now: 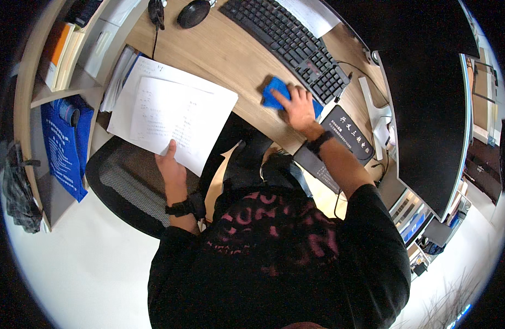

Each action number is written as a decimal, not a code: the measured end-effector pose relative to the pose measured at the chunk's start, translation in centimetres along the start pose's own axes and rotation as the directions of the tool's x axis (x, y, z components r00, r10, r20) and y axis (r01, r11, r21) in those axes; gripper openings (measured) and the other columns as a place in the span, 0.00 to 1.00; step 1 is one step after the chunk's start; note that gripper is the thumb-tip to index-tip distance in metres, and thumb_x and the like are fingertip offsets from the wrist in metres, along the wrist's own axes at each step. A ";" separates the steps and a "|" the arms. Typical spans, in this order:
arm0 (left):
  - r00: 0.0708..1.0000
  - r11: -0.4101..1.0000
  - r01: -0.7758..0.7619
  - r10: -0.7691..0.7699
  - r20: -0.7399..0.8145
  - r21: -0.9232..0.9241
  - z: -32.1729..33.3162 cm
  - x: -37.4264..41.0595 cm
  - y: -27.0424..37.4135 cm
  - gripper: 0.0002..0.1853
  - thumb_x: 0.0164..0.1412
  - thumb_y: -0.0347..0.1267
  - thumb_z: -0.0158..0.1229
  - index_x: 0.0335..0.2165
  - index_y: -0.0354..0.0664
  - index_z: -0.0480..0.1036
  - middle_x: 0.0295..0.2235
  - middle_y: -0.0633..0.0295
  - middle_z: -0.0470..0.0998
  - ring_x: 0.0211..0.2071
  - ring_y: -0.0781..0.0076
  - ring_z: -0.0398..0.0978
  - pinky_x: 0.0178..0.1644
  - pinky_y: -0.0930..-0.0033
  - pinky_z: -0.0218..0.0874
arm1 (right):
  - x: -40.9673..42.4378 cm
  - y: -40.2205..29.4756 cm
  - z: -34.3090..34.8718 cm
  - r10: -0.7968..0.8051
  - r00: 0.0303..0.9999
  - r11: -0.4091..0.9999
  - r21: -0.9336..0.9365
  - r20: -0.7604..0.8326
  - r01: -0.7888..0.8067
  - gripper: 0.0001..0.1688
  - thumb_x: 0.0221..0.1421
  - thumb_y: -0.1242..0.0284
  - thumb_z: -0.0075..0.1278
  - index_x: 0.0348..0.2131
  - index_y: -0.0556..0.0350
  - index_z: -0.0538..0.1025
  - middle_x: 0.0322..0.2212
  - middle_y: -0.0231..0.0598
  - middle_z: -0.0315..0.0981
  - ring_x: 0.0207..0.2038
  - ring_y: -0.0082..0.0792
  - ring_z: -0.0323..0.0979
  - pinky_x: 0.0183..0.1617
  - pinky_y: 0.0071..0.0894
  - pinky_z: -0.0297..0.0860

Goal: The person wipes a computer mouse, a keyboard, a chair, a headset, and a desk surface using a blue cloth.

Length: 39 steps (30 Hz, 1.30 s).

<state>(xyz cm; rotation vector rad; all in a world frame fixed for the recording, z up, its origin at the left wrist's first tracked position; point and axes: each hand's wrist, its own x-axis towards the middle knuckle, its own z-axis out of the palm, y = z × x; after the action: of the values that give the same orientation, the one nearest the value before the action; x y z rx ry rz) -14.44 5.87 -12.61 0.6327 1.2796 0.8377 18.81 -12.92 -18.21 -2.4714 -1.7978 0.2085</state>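
My left hand [171,166] grips the near edge of a stack of white paper sheets [170,107], thumb on top, raised beside the desk edge. The sheets bear writing, and a smaller sheet lies on the larger ones. On the wooden desktop [219,53], my right hand [297,106] presses on a blue cloth [273,91]; part of the cloth shows beyond the hand on the other side. Just past the cloth stands a black keyboard [293,47]. A dark mouse pad [347,131] with printed writing is close to my right wrist.
Black monitors [425,123] rise at the right, one on a white stand [373,111]. A shelf unit [65,92] with books and a blue bag [67,144] is at the left. A mesh chair [129,181] is below the sheets. A black round object [194,14] and cables lie on the desk.
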 end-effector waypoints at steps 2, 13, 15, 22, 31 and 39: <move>1.000 1.000 -0.019 0.019 -0.010 -0.008 -0.4 -0.3 -0.1 0.31 0.56 0.17 0.57 0.58 0.34 0.58 0.55 0.47 0.66 0.55 0.53 0.67 0.57 0.53 0.64 | 2.0 0.0 -0.5 0.137 0.990 0.990 -0.004 -0.026 -0.138 0.42 0.46 0.71 0.53 0.61 0.25 0.63 0.53 0.49 0.61 0.52 0.50 0.60 0.52 0.50 0.59; 0.991 0.994 -0.069 0.059 -0.118 -0.080 -2.1 -2.3 -0.4 0.33 0.56 0.15 0.55 0.60 0.33 0.56 0.56 0.47 0.65 0.54 0.53 0.68 0.57 0.54 0.64 | -3.2 -4.6 0.4 -0.257 0.958 0.966 0.064 0.128 0.251 0.40 0.46 0.69 0.58 0.59 0.22 0.66 0.55 0.48 0.60 0.57 0.51 0.58 0.57 0.53 0.56; 0.989 0.993 -0.087 0.077 -0.128 -0.077 -2.1 -3.4 -0.2 0.32 0.56 0.15 0.55 0.59 0.32 0.57 0.56 0.47 0.66 0.53 0.53 0.69 0.56 0.55 0.64 | -2.3 -4.3 -0.1 -0.366 0.917 0.930 0.108 0.158 0.352 0.40 0.46 0.67 0.60 0.58 0.21 0.67 0.55 0.45 0.60 0.58 0.51 0.56 0.57 0.54 0.56; 0.972 0.995 -0.083 0.067 -0.227 -0.060 -3.8 -6.2 -0.8 0.27 0.58 0.15 0.54 0.56 0.30 0.60 0.52 0.49 0.70 0.51 0.57 0.71 0.55 0.61 0.64 | 10.8 -8.0 -0.2 -0.358 0.925 0.933 0.093 0.125 0.348 0.34 0.51 0.67 0.54 0.58 0.27 0.67 0.56 0.50 0.59 0.56 0.52 0.58 0.55 0.54 0.57; 0.948 0.995 -0.098 0.092 -0.306 -0.006 -3.2 -8.7 -1.7 0.26 0.58 0.17 0.56 0.55 0.30 0.61 0.50 0.51 0.72 0.48 0.59 0.72 0.53 0.61 0.64 | 24.1 -10.9 2.7 -0.110 0.984 0.990 0.069 -0.143 0.120 0.33 0.53 0.70 0.49 0.58 0.28 0.65 0.47 0.46 0.64 0.51 0.51 0.61 0.51 0.55 0.59; 0.964 0.998 -0.068 0.062 -0.259 -0.015 -3.7 -8.0 -2.4 0.27 0.58 0.17 0.56 0.55 0.29 0.60 0.50 0.49 0.72 0.48 0.58 0.73 0.52 0.61 0.65 | 23.2 -6.2 2.6 0.127 0.973 0.991 -0.027 -0.192 -0.134 0.31 0.56 0.71 0.42 0.59 0.31 0.65 0.46 0.45 0.64 0.49 0.50 0.62 0.50 0.52 0.59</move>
<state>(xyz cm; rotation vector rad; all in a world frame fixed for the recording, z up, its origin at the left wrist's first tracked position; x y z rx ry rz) -18.24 -2.25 -10.81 0.5612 1.4880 1.0140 19.56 10.99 -21.32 -2.5400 -1.5817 -0.0558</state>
